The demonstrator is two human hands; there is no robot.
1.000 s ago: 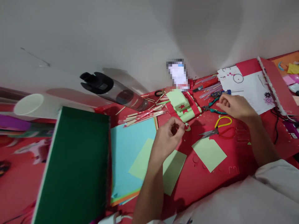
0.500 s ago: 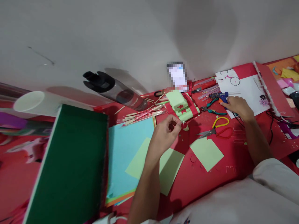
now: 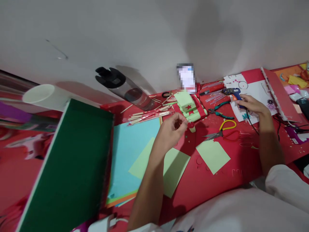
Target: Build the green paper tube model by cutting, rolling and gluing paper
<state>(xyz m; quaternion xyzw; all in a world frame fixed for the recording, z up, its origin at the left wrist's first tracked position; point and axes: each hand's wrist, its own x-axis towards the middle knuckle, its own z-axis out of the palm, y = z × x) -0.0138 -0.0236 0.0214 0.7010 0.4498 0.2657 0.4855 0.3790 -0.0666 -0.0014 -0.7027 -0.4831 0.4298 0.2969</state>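
Pinched thumb-to-forefinger, our left hand (image 3: 171,130) holds a tiny pale cut-out (image 3: 189,120) to the left of the scissors (image 3: 219,133) — too small for us to make out its shape for certain. Our right hand (image 3: 253,105) is at the hot-glue gun (image 3: 237,93), which lies beyond the scissors and to their right.

What could go wrong, as we judge it, starts with that cut-out: a slack pinch would let it fall among the specks on the red tabletop (image 3: 200,183), left of the scissors, where it would be hard to find. The black cord (image 3: 252,125) runs right of the scissors, close to our right forearm; a careless pull could catch it and jerk the gun sideways. The teal-handled pliers (image 3: 223,115) sit just beyond the scissors, and a low swing of the gun might knock them. If the gun is hot, its front end could burn fingers or drip on the pale-green sheet (image 3: 213,156) just nearer to us than the scissors.

As for how far the hands are spread, the left has its thumb and forefinger pressed nearly together, other fingers curled in. The right is half curled, thumb and fingers about the gun's handle — whether the gun is lifted, we cannot tell.
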